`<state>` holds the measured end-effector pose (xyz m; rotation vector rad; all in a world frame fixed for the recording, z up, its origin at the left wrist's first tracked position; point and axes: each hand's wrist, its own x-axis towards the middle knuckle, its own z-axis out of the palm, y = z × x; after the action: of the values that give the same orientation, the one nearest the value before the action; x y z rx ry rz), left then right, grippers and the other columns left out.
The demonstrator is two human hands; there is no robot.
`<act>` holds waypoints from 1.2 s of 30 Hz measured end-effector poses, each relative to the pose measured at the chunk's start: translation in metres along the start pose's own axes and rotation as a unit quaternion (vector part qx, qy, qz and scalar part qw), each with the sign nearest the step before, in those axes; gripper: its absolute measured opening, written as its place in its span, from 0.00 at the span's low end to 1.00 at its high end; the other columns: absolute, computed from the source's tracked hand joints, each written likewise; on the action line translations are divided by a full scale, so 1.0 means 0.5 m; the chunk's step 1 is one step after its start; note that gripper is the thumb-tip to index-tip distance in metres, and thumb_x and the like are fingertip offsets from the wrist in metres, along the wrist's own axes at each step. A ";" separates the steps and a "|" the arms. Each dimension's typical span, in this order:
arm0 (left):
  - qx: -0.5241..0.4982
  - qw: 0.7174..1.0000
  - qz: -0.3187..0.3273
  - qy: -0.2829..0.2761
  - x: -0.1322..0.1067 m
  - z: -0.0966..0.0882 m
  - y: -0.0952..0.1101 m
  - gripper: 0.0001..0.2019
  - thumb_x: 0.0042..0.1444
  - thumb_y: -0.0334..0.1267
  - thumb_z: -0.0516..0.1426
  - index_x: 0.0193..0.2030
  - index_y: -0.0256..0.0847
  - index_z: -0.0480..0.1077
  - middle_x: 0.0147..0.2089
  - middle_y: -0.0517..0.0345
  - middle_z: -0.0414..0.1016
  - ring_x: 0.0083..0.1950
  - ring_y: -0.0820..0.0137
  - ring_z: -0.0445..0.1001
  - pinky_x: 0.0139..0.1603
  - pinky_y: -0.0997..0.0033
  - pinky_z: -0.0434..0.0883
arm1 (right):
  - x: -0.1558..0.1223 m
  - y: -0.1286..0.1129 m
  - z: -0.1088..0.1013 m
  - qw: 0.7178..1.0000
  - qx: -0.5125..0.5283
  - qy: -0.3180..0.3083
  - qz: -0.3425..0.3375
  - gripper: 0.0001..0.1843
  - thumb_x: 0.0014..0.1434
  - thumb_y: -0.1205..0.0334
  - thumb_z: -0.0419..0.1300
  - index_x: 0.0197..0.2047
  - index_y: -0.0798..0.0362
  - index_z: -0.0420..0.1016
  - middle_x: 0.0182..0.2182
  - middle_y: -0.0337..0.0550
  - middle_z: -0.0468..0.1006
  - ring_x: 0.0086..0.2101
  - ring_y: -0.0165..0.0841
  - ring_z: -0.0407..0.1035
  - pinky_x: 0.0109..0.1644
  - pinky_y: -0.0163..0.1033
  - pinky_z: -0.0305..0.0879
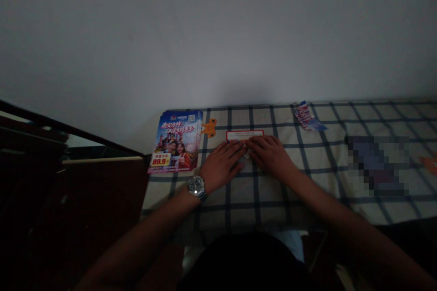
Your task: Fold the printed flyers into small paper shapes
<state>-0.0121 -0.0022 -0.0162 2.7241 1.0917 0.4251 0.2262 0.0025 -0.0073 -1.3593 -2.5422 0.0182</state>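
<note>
A folded paper flyer (245, 135) with a red border and lines of small print lies on the checked cloth, its lower part hidden beneath my hands. My left hand (221, 163), with a metal watch (196, 187) on its wrist, rests flat on the paper's left side, thumb apart from the fingers. From the right, my right hand (271, 155) lies on the same paper with its fingers stretched out. Between the fingertips, a small pale bit of the paper sticks out. A stack of printed flyers (175, 142) is beside my left hand.
Against the wall stands the surface with the checked cloth (218, 211). A torn, crumpled piece of flyer (307, 118) lies at the back right, near a blurred-out dark object (375, 166). An orange bear print (209, 128) shows next to the stack. A dark rail (85, 132) runs along the left.
</note>
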 end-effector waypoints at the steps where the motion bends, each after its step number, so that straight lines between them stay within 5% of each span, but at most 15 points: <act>1: -0.001 1.000 0.001 0.001 0.000 0.000 0.000 0.25 0.72 0.47 0.49 0.73 0.46 0.57 0.75 0.55 0.59 0.76 0.63 0.55 0.78 0.53 0.51 | 0.001 0.001 0.000 1.000 0.002 0.002 0.001 0.20 0.72 0.59 0.53 0.64 0.50 0.70 0.59 0.50 0.76 0.56 0.46 0.66 0.61 0.55 0.60; 14: -0.009 1.000 0.003 -0.004 0.005 -0.003 -0.001 0.25 0.73 0.46 0.48 0.74 0.46 0.56 0.74 0.55 0.60 0.76 0.63 0.55 0.77 0.52 0.51 | -0.009 0.010 0.016 0.996 0.076 0.047 0.001 0.19 0.72 0.59 0.52 0.62 0.50 0.72 0.59 0.49 0.75 0.57 0.44 0.67 0.64 0.54 0.61; 36: -0.032 0.999 0.017 -0.003 0.000 -0.007 -0.015 0.21 0.72 0.44 0.49 0.68 0.42 0.63 0.75 0.52 0.59 0.77 0.62 0.54 0.78 0.49 0.50 | -0.001 0.013 0.016 0.998 0.058 0.031 0.017 0.23 0.69 0.52 0.56 0.65 0.45 0.71 0.57 0.49 0.75 0.55 0.47 0.66 0.59 0.55 0.62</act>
<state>-0.0180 0.0031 -0.0151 2.6888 1.0138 0.4492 0.2299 0.0065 -0.0161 -1.3374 -2.4262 0.1251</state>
